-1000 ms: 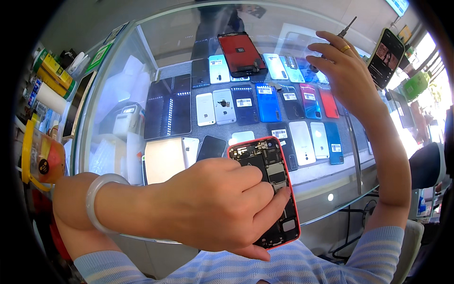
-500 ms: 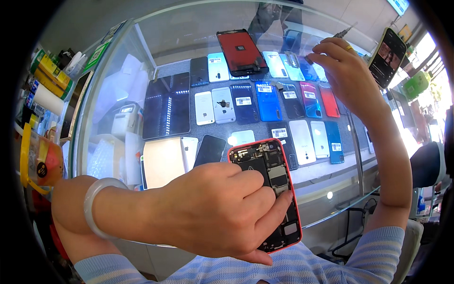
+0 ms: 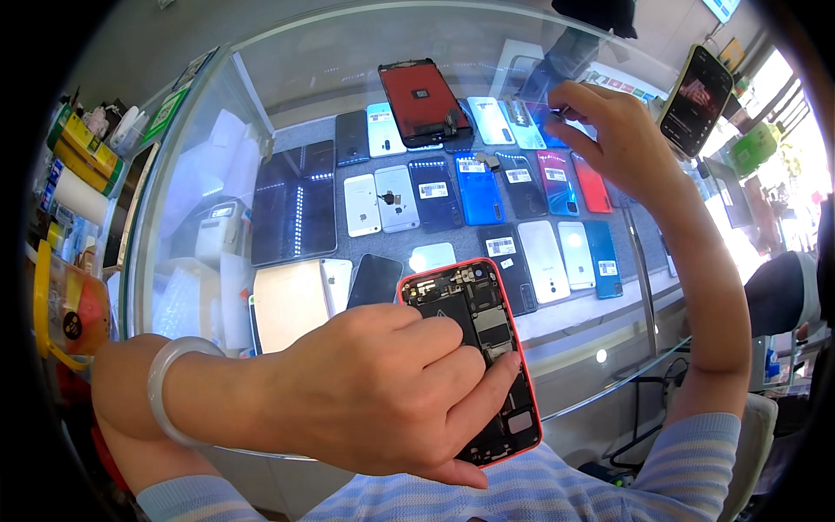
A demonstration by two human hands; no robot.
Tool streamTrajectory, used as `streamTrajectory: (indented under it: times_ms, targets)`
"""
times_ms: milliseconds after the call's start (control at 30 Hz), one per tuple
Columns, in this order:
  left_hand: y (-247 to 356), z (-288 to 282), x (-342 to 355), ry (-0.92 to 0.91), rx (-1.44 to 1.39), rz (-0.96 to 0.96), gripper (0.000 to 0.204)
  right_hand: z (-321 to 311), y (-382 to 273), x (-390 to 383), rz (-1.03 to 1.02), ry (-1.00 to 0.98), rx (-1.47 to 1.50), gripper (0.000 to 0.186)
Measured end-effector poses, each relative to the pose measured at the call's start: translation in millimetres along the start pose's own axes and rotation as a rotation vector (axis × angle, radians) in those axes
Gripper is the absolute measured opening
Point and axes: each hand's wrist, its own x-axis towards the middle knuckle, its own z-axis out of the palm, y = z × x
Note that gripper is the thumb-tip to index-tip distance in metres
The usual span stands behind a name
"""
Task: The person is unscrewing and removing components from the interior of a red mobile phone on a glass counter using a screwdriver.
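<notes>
Two striped sleeves (image 3: 700, 461) frame the near edge of my view; one pale bracelet (image 3: 161, 391) circles the left wrist; the left hand (image 3: 391, 396) is curled palm down around one open phone (image 3: 496, 322), thumb by its lower left edge and one extended finger at its right edge, the palm side hidden from me; that red-rimmed phone lies tilted over the near edge of one glass counter (image 3: 574, 370), its inner parts bare; beneath the glass I count at least seven phones in the front row, one partly covered by the open phone, beside one beige slab (image 3: 291, 300); to the left stands one yellow-handled tub (image 3: 78, 304); the middle row (image 3: 480, 189) has seven phones, with one large dark panel (image 3: 296, 200) to its left; farther off, the right hand (image 3: 622, 130) is raised, thumb and forefinger pinched almost together on one small dark thing (image 3: 557, 114) I cannot identify; to its left, one loose screen (image 3: 417, 100) lies red side up; to its right I see one lit phone (image 3: 696, 100) propped up and one green bottle (image 3: 755, 148).
</notes>
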Motion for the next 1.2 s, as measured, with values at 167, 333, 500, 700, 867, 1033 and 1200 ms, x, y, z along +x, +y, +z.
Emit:
streamTrajectory:
  times_ms: [167,333,500,700,867,1033,1200]
  targets:
    - [0.3,-1.3,0.7,-0.008,-0.003,-0.001,0.063,-6.7,11.8,-2.4,-0.059,-0.042,0.047,0.012]
    - [0.1,-0.4,0.1,-0.007,-0.016,-0.006,0.063,-19.5,12.6,-10.2,0.036,-0.081,0.199,0.011]
    - [-0.1,1.4,-0.6,0.015,-0.026,-0.015,0.064,-43.5,18.3,-14.8,0.136,-0.125,0.279,0.016]
    - [0.0,-6.8,1.2,-0.003,0.012,0.009,0.064,-51.5,39.8,-11.4,0.11,0.381,0.27,0.019]
    - [0.4,-4.7,-1.0,0.035,0.011,0.007,0.063,-35.1,8.5,-9.1,0.004,0.179,0.268,0.019]
    - [1.3,-1.3,-2.8,0.06,0.007,0.014,0.061,-23.5,-8.5,0.1,-0.073,0.025,0.264,0.014]
    - [1.0,-1.7,-4.8,0.023,-0.004,-0.011,0.06,-18.3,-27.6,11.4,-0.122,-0.141,0.361,0.016]
